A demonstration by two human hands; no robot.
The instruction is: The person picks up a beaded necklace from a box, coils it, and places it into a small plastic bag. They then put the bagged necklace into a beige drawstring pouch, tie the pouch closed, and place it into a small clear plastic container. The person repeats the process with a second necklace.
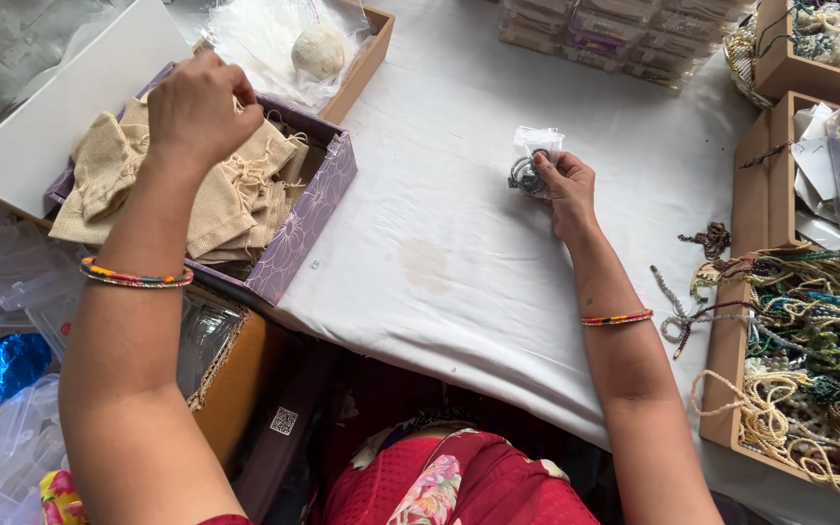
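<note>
Left hand (196, 107): reaches into the purple patterned box (308, 219) at ten o'clock, fingers curled down among the beige cloth pouches (221, 194). The back of the hand hides the fingertips; whether a pouch is actually pinched cannot be told. A multicoloured bangle (136, 277) sits on the forearm.

Right hand (568, 194): rests on the white-covered bench (459, 194) near centre, toward one o'clock, fingers closed on a small clear plastic packet (535, 156). The packet holds dark metal rings; their number is unclear. A second bangle (616, 317) is on this wrist.

Containers noted:
- Purple box: open, filled with a loose heap of drawstring pouches, cords showing. Its pale lid or a flat board (60, 97) lies just beside it at ten o'clock.
- Brown cardboard tray (367, 53) at twelve o'clock, touching the purple box's far side: holds clear wrapping and a round off-white ball (318, 49).
- Stacked clear plastic cases (614, 34) at one o'clock, at the bench's far edge; contents too small to tell.
- Brown open box (731, 379) at four o'clock: packed with tangled bead strings, cream, green and gold. Some strands spill over its near wall onto the bench.
- Further brown boxes (780, 58) at two o'clock: beads and clear bags inside.
- Empty clear plastic tubs (2, 428) at eight o'clock, below bench level, beside crumpled blue foil (10, 365).
</note>
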